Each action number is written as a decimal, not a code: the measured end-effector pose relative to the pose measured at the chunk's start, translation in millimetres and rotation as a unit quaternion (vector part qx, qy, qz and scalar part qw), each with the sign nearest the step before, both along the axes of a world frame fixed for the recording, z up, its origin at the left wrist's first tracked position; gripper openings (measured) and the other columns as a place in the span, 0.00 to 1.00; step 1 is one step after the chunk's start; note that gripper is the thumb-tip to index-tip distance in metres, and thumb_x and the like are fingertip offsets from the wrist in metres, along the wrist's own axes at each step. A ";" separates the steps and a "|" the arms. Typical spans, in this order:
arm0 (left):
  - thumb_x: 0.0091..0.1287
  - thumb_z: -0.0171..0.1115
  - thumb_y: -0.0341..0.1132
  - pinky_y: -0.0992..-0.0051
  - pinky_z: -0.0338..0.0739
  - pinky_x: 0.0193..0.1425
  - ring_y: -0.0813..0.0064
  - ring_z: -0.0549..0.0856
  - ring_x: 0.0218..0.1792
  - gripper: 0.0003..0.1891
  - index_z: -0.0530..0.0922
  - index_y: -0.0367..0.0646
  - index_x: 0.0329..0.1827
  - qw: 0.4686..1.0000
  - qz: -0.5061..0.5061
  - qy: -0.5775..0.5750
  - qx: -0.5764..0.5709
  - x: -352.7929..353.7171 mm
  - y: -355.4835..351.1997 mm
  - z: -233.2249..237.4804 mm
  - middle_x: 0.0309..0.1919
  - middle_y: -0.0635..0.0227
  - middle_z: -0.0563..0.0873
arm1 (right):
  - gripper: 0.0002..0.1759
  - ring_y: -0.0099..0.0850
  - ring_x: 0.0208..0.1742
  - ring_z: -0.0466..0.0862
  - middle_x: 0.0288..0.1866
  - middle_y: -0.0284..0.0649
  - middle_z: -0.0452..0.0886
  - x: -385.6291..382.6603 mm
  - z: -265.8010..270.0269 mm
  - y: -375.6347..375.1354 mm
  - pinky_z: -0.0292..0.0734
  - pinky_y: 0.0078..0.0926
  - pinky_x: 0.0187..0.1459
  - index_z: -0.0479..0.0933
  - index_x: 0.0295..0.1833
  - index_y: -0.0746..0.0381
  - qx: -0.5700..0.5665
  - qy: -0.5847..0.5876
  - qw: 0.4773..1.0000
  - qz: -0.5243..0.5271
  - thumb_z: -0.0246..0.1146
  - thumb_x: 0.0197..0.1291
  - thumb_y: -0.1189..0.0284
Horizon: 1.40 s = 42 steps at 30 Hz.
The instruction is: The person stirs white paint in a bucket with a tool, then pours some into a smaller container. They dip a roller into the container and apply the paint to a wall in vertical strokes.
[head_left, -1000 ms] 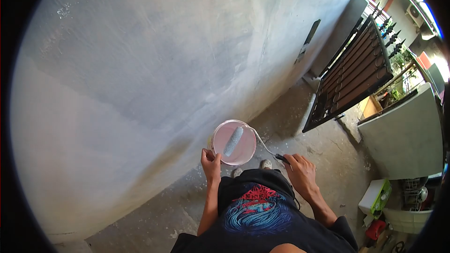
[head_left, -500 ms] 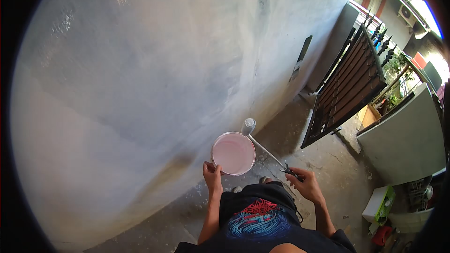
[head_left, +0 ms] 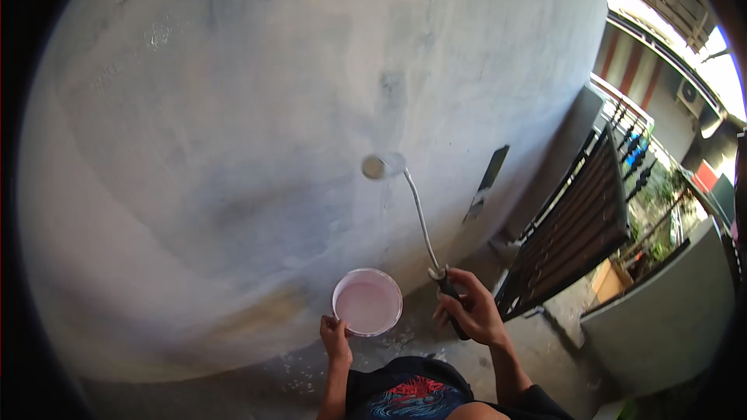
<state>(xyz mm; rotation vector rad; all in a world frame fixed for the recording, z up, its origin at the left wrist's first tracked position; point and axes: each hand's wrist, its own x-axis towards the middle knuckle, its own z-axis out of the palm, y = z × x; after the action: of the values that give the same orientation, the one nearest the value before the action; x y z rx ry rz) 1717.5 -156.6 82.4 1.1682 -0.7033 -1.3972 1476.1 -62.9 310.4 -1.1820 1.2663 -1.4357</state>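
My left hand grips the near rim of a round bucket, which holds pale pinkish paint low in front of the wall. In my right hand is the black handle of a paint roller, fingers wrapped round it. The roller's bent metal rod runs up from my fist to a whitish cylindrical head, raised above and slightly right of the bucket. That head overlaps the wall in this view. Patchy white and grey covering marks the wall, with a brownish stain low down.
A dark metal gate with spiked tops stands open at the right. Beyond it are a low curved grey panel and plants. A dark slot marks the wall near the gate. White specks dot the concrete floor.
My right hand has lifted the roller from beside the bucket to well above it, against the wall's face. My left hand keeps the bucket low. The camera has tilted upward.
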 end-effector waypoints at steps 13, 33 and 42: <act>0.55 0.58 0.22 0.76 0.71 0.31 0.80 0.72 0.30 0.12 0.65 0.46 0.35 0.974 0.215 -0.066 -0.034 -78.6 104.3 -32.4 0.30 0.72 0.68 | 0.20 0.20 0.26 0.74 0.32 0.39 0.79 -113.2 99.6 -154.2 0.72 0.22 0.27 0.68 0.67 0.66 -0.265 0.124 0.952 -0.094 0.55 0.71 0.76; 0.55 0.55 0.26 0.73 0.74 0.40 0.75 0.74 0.38 0.11 0.65 0.43 0.40 0.963 0.241 -0.090 -0.076 -25.5 93.8 -11.0 0.38 0.66 0.71 | 0.21 0.17 0.27 0.68 0.30 0.34 0.74 -67.7 33.5 -207.3 0.68 0.18 0.28 0.71 0.68 0.64 -0.269 0.075 0.953 -0.116 0.56 0.71 0.77; 0.56 0.57 0.33 0.73 0.70 0.44 0.78 0.73 0.45 0.15 0.66 0.48 0.45 0.974 0.225 -0.007 0.017 -0.7 84.9 -18.3 0.43 0.69 0.71 | 0.21 0.22 0.28 0.71 0.28 0.39 0.74 -46.1 -80.5 -157.9 0.70 0.21 0.31 0.72 0.66 0.64 -0.171 0.103 0.969 -0.148 0.58 0.67 0.81</act>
<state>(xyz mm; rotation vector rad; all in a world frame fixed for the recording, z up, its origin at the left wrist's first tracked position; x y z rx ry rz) 1716.8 -71.7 64.1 1.2708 -0.3906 -1.0205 1430.0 -220.8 229.9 -1.4473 1.4209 -1.8443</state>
